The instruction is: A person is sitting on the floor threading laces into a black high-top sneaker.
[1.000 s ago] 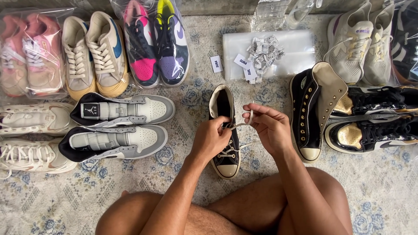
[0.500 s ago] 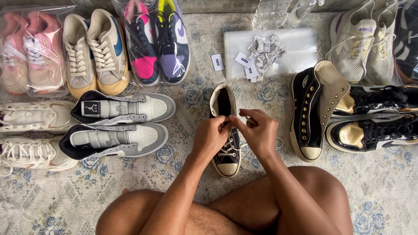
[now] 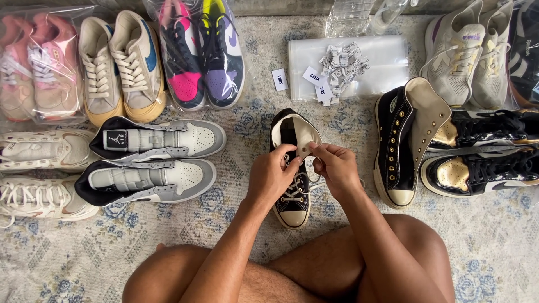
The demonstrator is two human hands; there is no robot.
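A black high-top sneaker with white laces and a cream toe cap stands on the rug in front of my crossed legs. My left hand grips its upper at the lacing on the left side. My right hand pinches the right side of the collar and folds it outward, so the cream lining shows. A loose white lace end trails to the right of the shoe. Its matching black high-top lies on its side to the right, apart from both hands.
Grey and white high-tops lie at left, with white sneakers beyond them. Bagged pairs of shoes line the back. A clear plastic bag with small paper packets lies ahead. Black and gold shoes sit at right.
My right hand let go of the raised lace, moved down to the shoe, and now folds the right side of the collar open. My left hand stayed on the lacing.
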